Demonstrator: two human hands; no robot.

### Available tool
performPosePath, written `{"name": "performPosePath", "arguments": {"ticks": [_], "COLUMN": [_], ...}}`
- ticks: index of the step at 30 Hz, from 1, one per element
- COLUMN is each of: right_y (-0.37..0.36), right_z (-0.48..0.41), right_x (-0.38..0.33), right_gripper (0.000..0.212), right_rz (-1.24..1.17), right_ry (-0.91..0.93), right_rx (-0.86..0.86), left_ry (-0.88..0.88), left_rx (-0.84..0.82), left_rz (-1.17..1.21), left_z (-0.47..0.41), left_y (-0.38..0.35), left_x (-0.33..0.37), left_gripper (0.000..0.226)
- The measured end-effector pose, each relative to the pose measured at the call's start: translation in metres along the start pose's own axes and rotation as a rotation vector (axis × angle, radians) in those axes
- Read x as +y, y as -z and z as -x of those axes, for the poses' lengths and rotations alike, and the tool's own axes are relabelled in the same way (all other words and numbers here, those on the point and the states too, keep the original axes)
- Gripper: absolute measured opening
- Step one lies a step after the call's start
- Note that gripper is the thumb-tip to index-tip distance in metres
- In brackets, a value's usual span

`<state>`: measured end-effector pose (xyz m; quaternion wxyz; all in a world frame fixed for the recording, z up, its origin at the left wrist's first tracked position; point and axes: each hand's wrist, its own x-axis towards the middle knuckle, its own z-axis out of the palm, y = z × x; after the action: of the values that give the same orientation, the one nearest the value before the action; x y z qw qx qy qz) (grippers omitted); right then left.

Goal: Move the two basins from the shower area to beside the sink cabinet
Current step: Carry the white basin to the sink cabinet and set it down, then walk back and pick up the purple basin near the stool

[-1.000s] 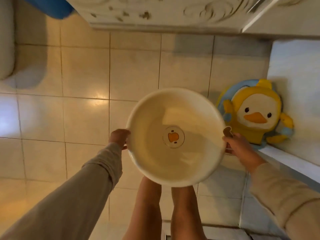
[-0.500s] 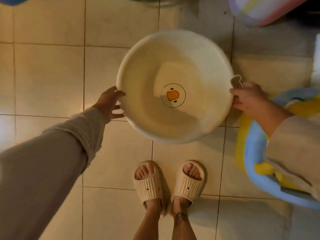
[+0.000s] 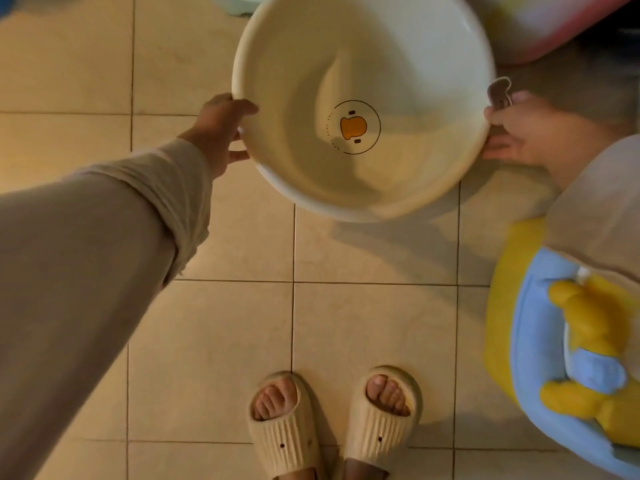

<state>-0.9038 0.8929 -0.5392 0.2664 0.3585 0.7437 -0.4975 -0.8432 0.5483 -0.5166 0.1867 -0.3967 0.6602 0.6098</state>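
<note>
A round cream basin (image 3: 408, 57) with an orange duck print on its bottom hangs above the tiled floor, upper middle of the head view. My left hand (image 3: 220, 128) grips its left rim, thumb over the edge. My right hand (image 3: 519, 133) holds the right rim beside a small brown hanging tab (image 3: 498, 91). The basin is empty and tilted slightly toward me. A pale green basin edge (image 3: 235, 3) shows at the top, partly hidden behind the cream one.
A blue and yellow duck-shaped seat (image 3: 540, 341) stands on the floor at right. A pink-rimmed striped tub (image 3: 540, 29) sits at the top right. My feet in cream slippers (image 3: 332, 420) stand at the bottom middle on beige tiles (image 3: 86, 64).
The basin has moved away from me and up in the view, held by both hands. The view has tipped down, showing my slippers and more of the duck seat.
</note>
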Motion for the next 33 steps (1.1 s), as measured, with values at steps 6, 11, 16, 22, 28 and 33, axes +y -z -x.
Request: {"name": "performPosePath", "arguments": {"ticks": [6,11,16,22,28,33], "right_y": [0.003,0.029,0.061,0.103,0.136,0.153], "right_z": [0.074,0.204,0.336,0.493,0.613,0.646], "right_x": [0.018,0.045,0.082,0.106,0.088,0.066], "right_gripper": [0.044,0.019,0.018,0.022,0.01,0.016], "right_rz": [0.121,-0.074,-0.159,-0.136,0.061,0.253], "right_ry": [-0.061,-0.213,-0.406,-0.528,-0.479,-0.396], "right_rx": [-0.018,-0.23,-0.164,-0.088,-0.153,-0.185], "left_ry": [0.172,0.325,0.582,0.822,0.757,0.553], "left_rx": [-0.04,-0.113,-0.049,0.036,-0.005,-0.072], "left_rz": [-0.178,-0.119,-0.037,0.144,0.151,-0.007], "left_z": [0.051,0.159,0.31,0.47,0.56,0.591], "left_y": [0.019,0.043,0.092,0.137,0.167,0.199], "left_x": [-0.009,-0.03,-0.065,-0.067,-0.006,0.044], "left_gripper": [0.021,0.033,0.022,0.016,0.018,0.014]}}
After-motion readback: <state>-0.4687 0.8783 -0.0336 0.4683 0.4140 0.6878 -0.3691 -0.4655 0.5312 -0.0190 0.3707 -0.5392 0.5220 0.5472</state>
